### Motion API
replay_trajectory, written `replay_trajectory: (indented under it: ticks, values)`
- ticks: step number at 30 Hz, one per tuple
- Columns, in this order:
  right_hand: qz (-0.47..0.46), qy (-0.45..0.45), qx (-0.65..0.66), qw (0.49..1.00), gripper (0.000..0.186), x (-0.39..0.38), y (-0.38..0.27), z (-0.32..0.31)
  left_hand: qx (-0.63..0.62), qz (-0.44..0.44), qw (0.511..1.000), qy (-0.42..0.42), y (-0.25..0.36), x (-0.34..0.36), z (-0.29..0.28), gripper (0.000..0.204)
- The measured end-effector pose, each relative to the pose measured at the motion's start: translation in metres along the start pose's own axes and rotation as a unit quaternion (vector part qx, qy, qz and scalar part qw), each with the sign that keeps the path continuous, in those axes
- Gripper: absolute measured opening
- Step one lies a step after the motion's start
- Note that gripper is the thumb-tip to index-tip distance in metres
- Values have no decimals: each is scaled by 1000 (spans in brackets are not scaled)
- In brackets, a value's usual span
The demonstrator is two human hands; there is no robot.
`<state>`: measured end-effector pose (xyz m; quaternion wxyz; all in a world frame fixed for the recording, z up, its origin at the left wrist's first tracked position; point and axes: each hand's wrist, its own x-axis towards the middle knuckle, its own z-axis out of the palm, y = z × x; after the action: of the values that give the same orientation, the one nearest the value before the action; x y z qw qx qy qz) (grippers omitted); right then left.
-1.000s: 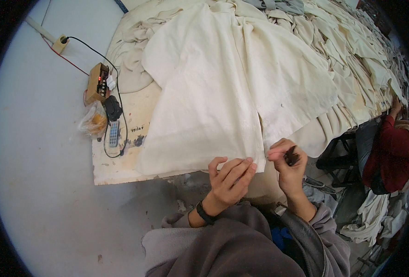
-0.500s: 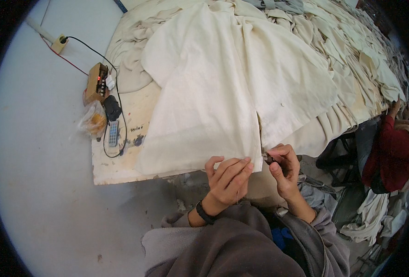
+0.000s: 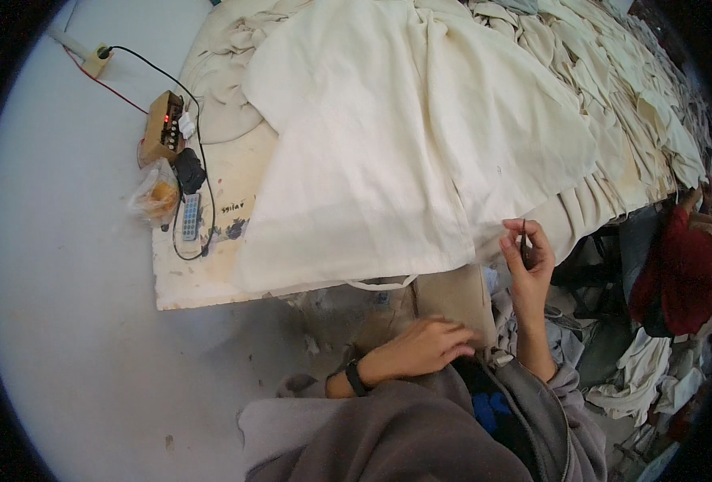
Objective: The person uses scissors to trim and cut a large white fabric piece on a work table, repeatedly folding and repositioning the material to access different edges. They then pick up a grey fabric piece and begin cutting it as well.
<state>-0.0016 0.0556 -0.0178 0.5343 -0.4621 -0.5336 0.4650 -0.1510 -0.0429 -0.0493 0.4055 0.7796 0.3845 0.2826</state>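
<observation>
A large cream cloth garment [image 3: 356, 185] lies spread on the table, its lower edge along the table's front edge. A narrow pale loop of cloth [image 3: 384, 284] hangs below that edge. My right hand [image 3: 530, 261] is closed round small dark thread snips [image 3: 524, 241], their thin tip pointing up, beside the garment's lower right corner. Drawn back from the cloth, my left hand [image 3: 420, 348] is in front of my body, fingers stretched toward the right and slightly blurred. I see nothing in it.
On the table's left are a brown box device [image 3: 161, 128] with a red light, a black cable, a remote control [image 3: 191, 217] and a plastic bag [image 3: 157, 193]. Heaped cream cloth [image 3: 613, 88] covers the far right. A person in a red sleeve [image 3: 667, 265] is at the right.
My left hand has let go of the garment's hem and moved down toward my body. My right hand has moved up and right with the snips. The hem's lower corner has shifted.
</observation>
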Motion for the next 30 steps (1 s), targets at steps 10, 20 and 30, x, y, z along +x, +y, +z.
replay_trajectory:
  ticks: [10,20,30]
  values:
    - [-73,-105,-211,969,20,-2,18,16,272,15,885,378,-5,20,-40,12]
    - [-57,-92,-188,976,19,-3,21,13,140,14,905,400,-7,1,-31,16]
    - [-190,-177,-312,914,38,-8,1,12,263,-59,904,333,-11,23,-36,13]
